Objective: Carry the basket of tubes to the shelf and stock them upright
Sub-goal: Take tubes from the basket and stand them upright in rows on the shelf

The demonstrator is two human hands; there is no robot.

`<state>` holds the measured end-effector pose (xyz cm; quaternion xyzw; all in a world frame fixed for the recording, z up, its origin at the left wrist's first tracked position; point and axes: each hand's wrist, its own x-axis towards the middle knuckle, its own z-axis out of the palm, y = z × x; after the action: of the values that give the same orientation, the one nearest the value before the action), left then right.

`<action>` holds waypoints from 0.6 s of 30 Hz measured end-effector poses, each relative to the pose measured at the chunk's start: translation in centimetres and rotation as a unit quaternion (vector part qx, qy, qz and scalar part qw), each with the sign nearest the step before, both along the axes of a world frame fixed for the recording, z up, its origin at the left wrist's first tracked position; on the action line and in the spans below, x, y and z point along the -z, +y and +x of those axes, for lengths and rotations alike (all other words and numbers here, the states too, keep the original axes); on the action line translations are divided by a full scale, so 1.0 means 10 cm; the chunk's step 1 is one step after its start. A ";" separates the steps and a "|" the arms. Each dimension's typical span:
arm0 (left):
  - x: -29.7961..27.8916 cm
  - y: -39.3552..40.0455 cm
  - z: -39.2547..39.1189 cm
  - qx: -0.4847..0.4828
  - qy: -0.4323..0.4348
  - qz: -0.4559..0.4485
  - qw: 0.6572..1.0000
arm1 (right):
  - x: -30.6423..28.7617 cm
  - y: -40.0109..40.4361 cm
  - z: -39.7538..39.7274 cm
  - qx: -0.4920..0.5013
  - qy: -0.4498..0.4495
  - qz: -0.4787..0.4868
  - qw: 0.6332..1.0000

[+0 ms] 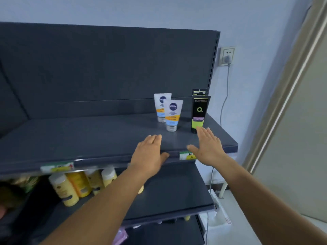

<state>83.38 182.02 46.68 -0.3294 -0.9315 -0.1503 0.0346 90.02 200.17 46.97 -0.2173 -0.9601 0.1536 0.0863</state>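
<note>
My hands, left [150, 152] and right [208, 147], are flat and hold nothing, so next I should gently straighten the tubes [172, 114] on the shelf [88, 138].

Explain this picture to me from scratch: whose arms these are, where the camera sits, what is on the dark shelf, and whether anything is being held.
There is no machine here. The two bare arms belong to a person, and the one picture comes from a camera worn on that person's head, looking forward and down.

The left hand and the right hand both reach out flat over the front of the top shelf, fingers straight. Neither holds anything.

Four tubes stand upright on their caps on that shelf: two white tubes, one behind the other, and to their right two black tubes, also one behind the other. The right hand's fingertips are just in front of the nearer black one.

On the shelf below stand yellow bottles. No basket is in view.
</note>
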 end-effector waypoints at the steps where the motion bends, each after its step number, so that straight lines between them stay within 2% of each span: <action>1: 0.01 -0.19 0.04 -0.011 0.005 -0.004 1.000 | 0.02 -0.20 0.05 -0.010 0.001 0.012 1.000; 8: 0.11 -1.53 0.32 -0.086 0.022 -0.046 0.995 | 0.24 -1.52 0.25 -0.083 -0.025 0.028 0.996; 18: 0.71 -3.08 0.62 -0.195 -0.050 -0.083 0.976 | 0.81 -3.11 0.18 -0.222 -0.102 -0.001 0.970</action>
<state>89.55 151.21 39.56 -0.1353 -0.9876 -0.0793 -0.0109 91.80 169.10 38.91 -0.0139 -0.9879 0.1466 -0.0486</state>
